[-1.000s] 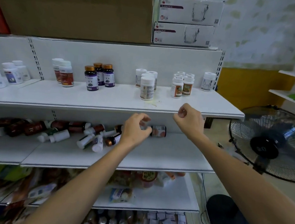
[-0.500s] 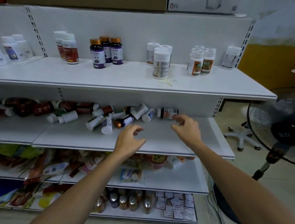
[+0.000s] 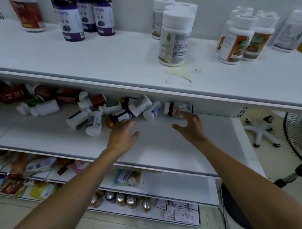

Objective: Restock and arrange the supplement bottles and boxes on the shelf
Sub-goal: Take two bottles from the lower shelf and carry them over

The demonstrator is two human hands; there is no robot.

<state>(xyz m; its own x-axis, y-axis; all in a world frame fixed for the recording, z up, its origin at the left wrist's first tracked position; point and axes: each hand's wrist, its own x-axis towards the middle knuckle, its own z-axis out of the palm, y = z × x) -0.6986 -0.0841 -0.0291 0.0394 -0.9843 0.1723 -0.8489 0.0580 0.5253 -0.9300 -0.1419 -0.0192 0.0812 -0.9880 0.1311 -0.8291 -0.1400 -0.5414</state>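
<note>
Upper shelf — upright bottles in groups: purple-labelled, gold-capped trio at left, white bottles at centre, orange-labelled set at right. Middle shelf — heap of toppled bottles along back, left to centre. Left hand over middle shelf, fingers spread, holding nothing, just beside lying gold-capped bottle. Right hand fingers spread, fingertips at white-capped bottle lying on side at heap's right end, under upper shelf; contact unclear.
</note>
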